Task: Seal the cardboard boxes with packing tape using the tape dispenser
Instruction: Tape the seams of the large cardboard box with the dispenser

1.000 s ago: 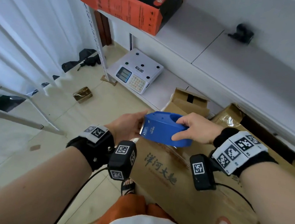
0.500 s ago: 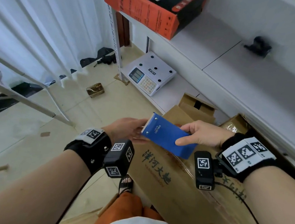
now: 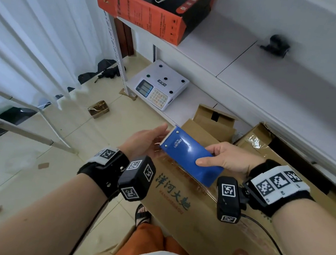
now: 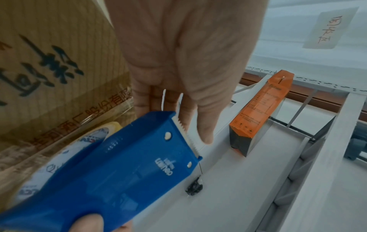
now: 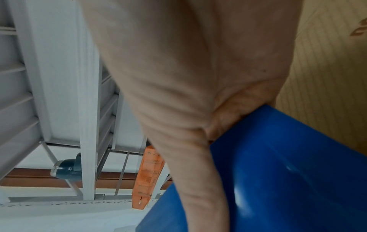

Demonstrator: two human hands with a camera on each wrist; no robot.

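Head view: the right hand [image 3: 225, 158] grips a blue tape dispenser [image 3: 191, 157] above the near end of a large cardboard box [image 3: 204, 221], thumb pressed flat on its broad top face. The dispenser is a smooth blue shell with small white lettering and two pale rivets, its white toothed blade pointing toward 10 o'clock. The left hand [image 3: 144, 143] lies at 9 o'clock of the blade, fingers straight and relaxed, fingertips beside the teeth. The box is brown with dark printed characters and a glossy strip of tape under the dispenser. At 12 o'clock a white scale [image 3: 161, 88] sits on a low shelf; higher up stands an orange box [image 3: 146, 13].

Left wrist view: the left hand [image 4: 184, 55] stretches out flat, its fingers [image 4: 204, 125] behind the blade [image 4: 186, 136]; whether they touch it cannot be told. A tape roll [image 4: 59, 158] with a printed core shows inside the blue shell.

Right wrist view: the right hand [image 5: 198, 94] wraps the blue shell [image 5: 288, 180], thumb on top, other fingers hidden beneath.
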